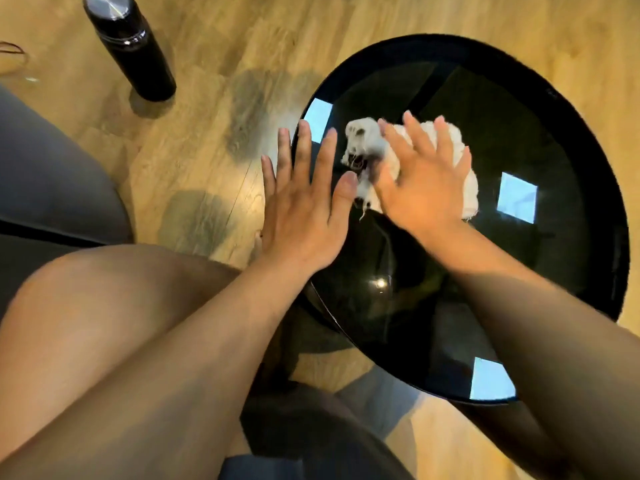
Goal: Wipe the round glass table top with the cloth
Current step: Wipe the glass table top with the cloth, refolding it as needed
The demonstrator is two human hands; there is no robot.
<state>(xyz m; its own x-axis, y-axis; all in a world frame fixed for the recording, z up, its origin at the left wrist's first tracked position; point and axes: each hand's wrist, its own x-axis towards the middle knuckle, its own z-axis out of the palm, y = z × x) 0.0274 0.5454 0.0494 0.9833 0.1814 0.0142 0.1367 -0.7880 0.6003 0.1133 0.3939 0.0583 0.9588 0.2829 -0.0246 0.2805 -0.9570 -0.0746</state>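
Nearest me, the person's 2 forearms reached out over a bare knee toward the round glass tabletop (519, 278), dark and glossy with pale window reflections on it. The left hand (304, 209) hovered at the tabletop's left edge, fingers (304, 150) spread and released, gripping nothing; whether it touched the glass I could not tell. Just beside it, to its right, the right hand (426, 178) lay flat on the white cloth (367, 140), fingers splayed and pressing rather than clenched. The bunched cloth sat on the left part of the glass, spilling out from under the palm. I judged the right hand alone placed to sweep, with most unwiped glass lying rightward. Farther off, a black flask (130, 46) stood on the wooden floor (225, 36).
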